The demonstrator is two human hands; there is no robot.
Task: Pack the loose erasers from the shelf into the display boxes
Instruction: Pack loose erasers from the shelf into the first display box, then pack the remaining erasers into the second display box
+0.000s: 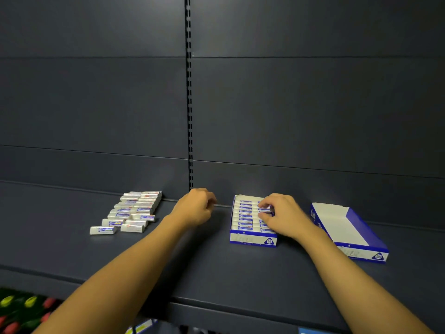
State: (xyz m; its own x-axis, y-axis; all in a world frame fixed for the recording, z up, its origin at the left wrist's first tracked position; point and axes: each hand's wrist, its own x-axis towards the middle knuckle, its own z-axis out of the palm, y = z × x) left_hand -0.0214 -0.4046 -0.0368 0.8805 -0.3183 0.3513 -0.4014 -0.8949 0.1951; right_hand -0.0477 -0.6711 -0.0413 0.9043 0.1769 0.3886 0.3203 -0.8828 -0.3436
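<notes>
Several loose white erasers (131, 212) with blue labels lie in two rows on the dark shelf (168, 256), at the left. A blue and white display box (252, 240) in the middle holds a packed column of erasers. My right hand (281, 214) is over its right side, fingers pinching an eraser (265, 210) in the box. My left hand (196, 206) hovers between the loose erasers and the box, fingers curled, with nothing visible in it. A second display box (349, 233), with nothing inside, stands at the right.
A dark back panel with a slotted upright (189, 116) rises behind the shelf. Below the shelf's front edge at the lower left are colourful items (21, 309) on a lower level.
</notes>
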